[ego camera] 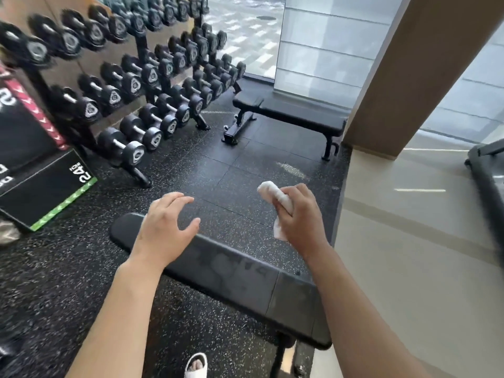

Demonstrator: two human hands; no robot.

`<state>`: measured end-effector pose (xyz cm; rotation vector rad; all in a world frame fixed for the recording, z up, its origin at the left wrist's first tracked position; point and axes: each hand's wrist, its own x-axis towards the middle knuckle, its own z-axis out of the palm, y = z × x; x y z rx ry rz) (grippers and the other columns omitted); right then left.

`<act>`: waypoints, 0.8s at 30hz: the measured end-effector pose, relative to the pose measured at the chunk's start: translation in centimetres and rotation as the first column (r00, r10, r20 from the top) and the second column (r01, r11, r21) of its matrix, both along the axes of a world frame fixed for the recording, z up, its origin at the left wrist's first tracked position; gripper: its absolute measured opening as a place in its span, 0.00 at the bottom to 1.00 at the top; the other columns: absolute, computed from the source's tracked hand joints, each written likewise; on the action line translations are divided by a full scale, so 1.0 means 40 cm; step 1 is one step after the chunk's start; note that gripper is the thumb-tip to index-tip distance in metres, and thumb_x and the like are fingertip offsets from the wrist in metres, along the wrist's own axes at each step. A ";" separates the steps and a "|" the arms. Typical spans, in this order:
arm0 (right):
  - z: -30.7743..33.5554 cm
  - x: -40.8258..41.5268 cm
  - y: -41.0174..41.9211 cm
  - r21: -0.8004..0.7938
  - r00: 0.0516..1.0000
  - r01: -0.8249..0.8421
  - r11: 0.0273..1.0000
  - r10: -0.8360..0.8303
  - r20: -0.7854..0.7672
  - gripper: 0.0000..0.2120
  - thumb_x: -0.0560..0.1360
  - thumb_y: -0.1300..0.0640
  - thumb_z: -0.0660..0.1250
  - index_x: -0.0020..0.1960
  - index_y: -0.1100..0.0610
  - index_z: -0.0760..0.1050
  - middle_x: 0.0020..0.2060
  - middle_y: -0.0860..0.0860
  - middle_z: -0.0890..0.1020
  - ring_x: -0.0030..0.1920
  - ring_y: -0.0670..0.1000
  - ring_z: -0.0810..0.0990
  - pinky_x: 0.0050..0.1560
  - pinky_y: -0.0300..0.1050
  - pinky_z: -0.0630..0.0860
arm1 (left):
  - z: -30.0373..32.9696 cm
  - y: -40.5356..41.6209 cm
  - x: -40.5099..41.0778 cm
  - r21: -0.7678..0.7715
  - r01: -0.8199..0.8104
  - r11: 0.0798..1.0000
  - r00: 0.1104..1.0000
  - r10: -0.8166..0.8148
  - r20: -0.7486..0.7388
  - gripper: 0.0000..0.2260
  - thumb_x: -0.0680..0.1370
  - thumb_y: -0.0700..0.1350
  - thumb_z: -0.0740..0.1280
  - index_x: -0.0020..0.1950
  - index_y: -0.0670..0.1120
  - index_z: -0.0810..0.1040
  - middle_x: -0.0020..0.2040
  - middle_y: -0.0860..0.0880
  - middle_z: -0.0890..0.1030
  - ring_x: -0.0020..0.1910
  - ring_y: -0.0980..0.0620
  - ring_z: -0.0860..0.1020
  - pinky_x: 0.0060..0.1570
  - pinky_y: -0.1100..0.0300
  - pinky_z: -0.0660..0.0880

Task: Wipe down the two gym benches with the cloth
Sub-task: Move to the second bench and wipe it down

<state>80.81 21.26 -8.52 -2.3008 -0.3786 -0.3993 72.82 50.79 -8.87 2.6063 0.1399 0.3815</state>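
Note:
A black padded gym bench [240,279] lies right below me, running from left to lower right, with faint damp streaks on its pad. My left hand [166,227] hovers over its left part with fingers spread and relaxed, holding nothing. My right hand [297,214] is raised past the bench's far side and grips a bunched white cloth [275,196], whose ends stick out above and below the fist. A second black bench [297,111] stands further back on the rubber floor, near the window and a beige pillar.
A three-tier dumbbell rack [136,77] fills the left and back. A black plyo box marked 24 inch [49,192] sits at the left. The beige pillar [409,64] rises at the right, with a treadmill edge [488,170] on the pale floor. My sandalled foot [196,365] shows at the bottom.

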 end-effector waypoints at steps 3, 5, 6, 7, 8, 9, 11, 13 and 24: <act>0.010 -0.004 0.010 0.020 0.999 -0.052 0.998 0.052 0.003 0.07 0.81 0.56 0.72 0.57 0.55 0.81 0.49 0.47 0.76 0.51 0.51 0.75 0.53 0.53 0.77 | 0.016 0.010 -0.062 0.012 -0.083 0.997 0.997 0.083 0.008 0.22 0.77 0.47 0.76 0.70 0.46 0.80 0.70 0.46 0.77 0.69 0.41 0.73 0.72 0.43 0.71; 0.021 -0.005 0.025 0.034 0.997 -0.082 0.996 0.082 0.001 0.07 0.81 0.55 0.71 0.58 0.55 0.81 0.50 0.46 0.76 0.52 0.50 0.75 0.53 0.53 0.77 | 0.029 0.025 -0.099 0.021 -0.129 0.991 0.992 0.129 0.010 0.22 0.77 0.47 0.76 0.70 0.46 0.80 0.70 0.46 0.77 0.69 0.41 0.73 0.73 0.43 0.70; 0.026 -0.005 0.034 0.042 0.995 -0.097 0.994 0.097 0.006 0.07 0.81 0.55 0.71 0.58 0.55 0.80 0.50 0.46 0.76 0.52 0.50 0.75 0.53 0.53 0.77 | 0.038 0.035 -0.117 0.025 -0.151 0.988 0.989 0.151 0.010 0.22 0.77 0.47 0.76 0.70 0.46 0.80 0.70 0.46 0.77 0.69 0.41 0.73 0.73 0.43 0.70; 0.032 -0.006 0.045 0.048 0.994 -0.111 0.993 0.111 0.014 0.07 0.81 0.54 0.71 0.58 0.54 0.80 0.50 0.45 0.76 0.51 0.50 0.75 0.53 0.52 0.77 | 0.047 0.047 -0.134 0.029 -0.172 0.985 0.985 0.172 0.009 0.22 0.77 0.47 0.76 0.70 0.46 0.80 0.70 0.46 0.77 0.69 0.42 0.72 0.73 0.43 0.70; 0.038 -0.008 0.057 0.051 0.992 -0.122 0.991 0.121 0.022 0.07 0.81 0.54 0.71 0.58 0.54 0.80 0.50 0.44 0.75 0.51 0.49 0.75 0.52 0.51 0.77 | 0.058 0.059 -0.148 0.033 -0.191 0.981 0.982 0.191 0.007 0.22 0.77 0.48 0.76 0.70 0.46 0.80 0.70 0.47 0.77 0.70 0.42 0.72 0.73 0.43 0.70; 0.043 -0.009 0.071 0.049 0.991 -0.131 0.990 0.130 0.030 0.07 0.81 0.54 0.71 0.58 0.53 0.80 0.50 0.43 0.75 0.52 0.49 0.75 0.52 0.49 0.76 | 0.069 0.072 -0.159 0.035 -0.207 0.978 0.978 0.207 0.004 0.22 0.77 0.48 0.75 0.71 0.47 0.79 0.70 0.48 0.77 0.70 0.43 0.72 0.73 0.42 0.70; 0.048 -0.009 0.106 0.043 0.988 -0.149 0.988 0.147 0.038 0.07 0.81 0.53 0.71 0.57 0.53 0.80 0.50 0.43 0.75 0.52 0.49 0.75 0.51 0.48 0.75 | 0.088 0.100 -0.175 0.044 -0.230 0.972 0.973 0.231 -0.006 0.22 0.78 0.48 0.74 0.71 0.48 0.79 0.71 0.48 0.76 0.71 0.43 0.71 0.73 0.42 0.70; 0.048 -0.012 0.148 0.043 0.987 -0.162 0.986 0.162 0.024 0.07 0.81 0.53 0.70 0.58 0.53 0.80 0.50 0.44 0.75 0.52 0.50 0.75 0.50 0.49 0.75 | 0.101 0.129 -0.188 0.054 -0.239 0.969 0.971 0.240 -0.015 0.22 0.78 0.49 0.73 0.72 0.49 0.78 0.72 0.48 0.75 0.72 0.44 0.70 0.74 0.42 0.69; 0.084 -0.018 0.497 0.034 0.983 -0.179 0.983 0.177 0.056 0.07 0.81 0.53 0.70 0.58 0.53 0.80 0.49 0.42 0.74 0.51 0.48 0.74 0.47 0.44 0.70 | 0.126 0.433 -0.218 0.044 -0.231 0.972 0.973 0.231 0.010 0.21 0.79 0.51 0.72 0.72 0.50 0.78 0.73 0.49 0.75 0.74 0.46 0.70 0.75 0.41 0.68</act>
